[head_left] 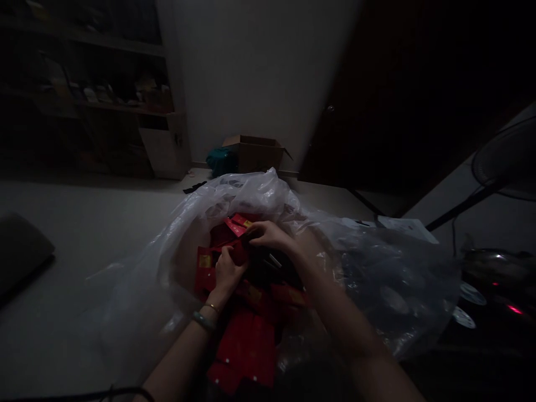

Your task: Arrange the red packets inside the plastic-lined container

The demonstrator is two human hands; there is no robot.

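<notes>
Both hands are over a large translucent plastic bag [268, 192] that stands open and holds several flat red packets [247, 340], some with a gold patch. My left hand [227, 272], with a bangle and a thin bracelet at its wrist, is closed on the lower edge of a red packet [239, 252]. From the right, my right hand [268, 234] pinches the same packet near its upper corner. Another red packet with a gold patch [205, 261] lies beside my left hand. The light is dim, so the packets' exact kind cannot be made out.
Behind the bag, an open cardboard box [259, 155] stands by the wall beside a teal bundle [221, 162]. Shelves [121, 103] are at the left, with a cushion-like shape [23, 251] on the floor. A fan [508, 159] and a pot-like vessel [498, 262] are at the right.
</notes>
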